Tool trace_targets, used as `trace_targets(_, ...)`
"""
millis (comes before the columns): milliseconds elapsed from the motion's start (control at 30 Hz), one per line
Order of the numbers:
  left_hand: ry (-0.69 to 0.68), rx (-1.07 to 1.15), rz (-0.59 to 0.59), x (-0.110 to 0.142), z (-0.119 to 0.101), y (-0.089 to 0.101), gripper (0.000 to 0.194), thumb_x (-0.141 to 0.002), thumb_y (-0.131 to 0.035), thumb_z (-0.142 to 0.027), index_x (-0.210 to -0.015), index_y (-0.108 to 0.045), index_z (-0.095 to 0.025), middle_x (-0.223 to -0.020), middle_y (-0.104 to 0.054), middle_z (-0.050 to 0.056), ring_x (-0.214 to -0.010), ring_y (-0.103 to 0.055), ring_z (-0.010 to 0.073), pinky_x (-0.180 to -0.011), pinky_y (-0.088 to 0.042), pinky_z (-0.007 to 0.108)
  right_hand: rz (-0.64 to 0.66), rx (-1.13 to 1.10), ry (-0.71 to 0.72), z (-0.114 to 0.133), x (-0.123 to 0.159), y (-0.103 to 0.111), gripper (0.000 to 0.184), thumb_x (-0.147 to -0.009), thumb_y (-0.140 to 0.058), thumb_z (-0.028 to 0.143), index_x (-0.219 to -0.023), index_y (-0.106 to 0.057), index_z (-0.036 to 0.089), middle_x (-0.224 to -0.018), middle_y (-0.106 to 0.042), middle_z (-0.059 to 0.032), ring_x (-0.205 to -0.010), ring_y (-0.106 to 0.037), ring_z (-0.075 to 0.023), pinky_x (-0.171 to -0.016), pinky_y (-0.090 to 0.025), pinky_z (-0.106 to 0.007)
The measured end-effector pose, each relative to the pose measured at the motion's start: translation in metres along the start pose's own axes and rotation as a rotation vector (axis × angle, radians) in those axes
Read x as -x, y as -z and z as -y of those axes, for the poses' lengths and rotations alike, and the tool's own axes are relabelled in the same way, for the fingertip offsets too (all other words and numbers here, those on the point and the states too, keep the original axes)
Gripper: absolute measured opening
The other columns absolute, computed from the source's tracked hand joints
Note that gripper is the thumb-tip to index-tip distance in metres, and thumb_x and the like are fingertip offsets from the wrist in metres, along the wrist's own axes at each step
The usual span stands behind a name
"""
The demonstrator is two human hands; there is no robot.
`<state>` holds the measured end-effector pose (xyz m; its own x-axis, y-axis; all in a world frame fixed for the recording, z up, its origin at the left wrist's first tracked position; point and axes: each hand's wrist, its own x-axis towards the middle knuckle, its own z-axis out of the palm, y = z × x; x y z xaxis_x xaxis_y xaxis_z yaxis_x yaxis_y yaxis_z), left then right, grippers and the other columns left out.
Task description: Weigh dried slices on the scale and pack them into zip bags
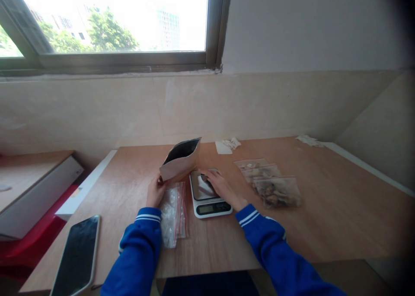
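My left hand [156, 191] is closed on the lower left corner of a light brown paper pouch with a dark inside [178, 168], in the middle of the frame. I think I hold it there so its wide mouth stays open and tipped up. My right hand [223, 189] is over a white, flat scale with a shiny plate [205, 193], just right of the pouch. My fingers bend down at the plate, but I can't tell if they pinch anything. Clear plastic bags with red edges [170, 218] lie left of the scale, probably to be easy to reach. Clear bags with brown dried bits inside [277, 193] lie to the right, out of my arm's way.
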<state>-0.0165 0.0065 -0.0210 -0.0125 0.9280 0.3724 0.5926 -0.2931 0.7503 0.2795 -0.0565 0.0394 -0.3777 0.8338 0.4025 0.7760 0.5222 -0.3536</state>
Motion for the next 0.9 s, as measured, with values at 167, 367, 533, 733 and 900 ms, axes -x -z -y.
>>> trace_targets(167, -0.010, 0.064, 0.007, 0.000, -0.003, 0.000, 0.042, -0.075, -0.061, -0.039, -0.111, -0.062, -0.017, -0.096, -0.070, 0.006, -0.084, -0.064, 0.0230, -0.075, -0.050, 0.033, 0.043, 0.000, -0.099, 0.009, 0.009, -0.001, 0.051, -0.091, -0.045, 0.018, -0.141, -0.037, 0.025, -0.137, -0.050, -0.0113, -0.119, -0.050, -0.0296, -0.096, -0.038, -0.055)
trace_targets(367, 0.014, 0.115, 0.035, 0.001, -0.004, 0.001, 0.036, -0.071, -0.057, -0.028, -0.103, -0.067, -0.015, -0.102, -0.071, 0.008, -0.093, -0.065, 0.0263, -0.085, -0.051, 0.038, -0.278, -0.246, 0.011, 0.047, 0.001, 0.046, 0.040, -0.092, -0.041, 0.018, -0.131, -0.048, 0.024, -0.138, -0.040, -0.0106, -0.130, -0.040, -0.0220, -0.106, -0.036, -0.042)
trace_targets(533, -0.056, 0.142, 0.055, 0.003, -0.013, 0.004, 0.044, -0.072, -0.051, -0.019, -0.114, -0.065, -0.017, -0.115, -0.068, 0.008, -0.111, -0.059, 0.0263, -0.098, -0.045, 0.041, -0.316, -0.315, 0.206, 0.081, -0.024, 0.081, 0.034, -0.093, -0.038, 0.013, -0.117, -0.059, 0.026, -0.115, -0.055, -0.0068, -0.114, -0.051, -0.0175, -0.100, -0.043, -0.036)
trace_targets(733, -0.103, 0.144, 0.044, 0.002, -0.017, 0.004, 0.047, -0.072, -0.050, -0.016, -0.117, -0.065, -0.020, -0.124, -0.063, 0.007, -0.117, -0.056, 0.0251, -0.101, -0.043, 0.043, 0.037, -0.311, 0.183, 0.080, -0.040, 0.079, 0.034, -0.091, -0.039, 0.010, -0.112, -0.063, 0.020, -0.108, -0.067, -0.0067, -0.104, -0.060, -0.0192, -0.094, -0.047, -0.036)
trace_targets(900, -0.113, 0.155, 0.035, 0.003, -0.019, 0.004, 0.042, -0.075, -0.052, -0.018, -0.116, -0.065, -0.020, -0.122, -0.064, 0.008, -0.115, -0.057, 0.0233, -0.100, -0.044, 0.042, 0.142, -0.287, 0.165, 0.063, -0.057, 0.046, 0.023, -0.082, -0.056, 0.014, -0.101, -0.068, 0.017, -0.111, -0.069, -0.0082, -0.105, -0.063, -0.0223, -0.096, -0.048, -0.035)
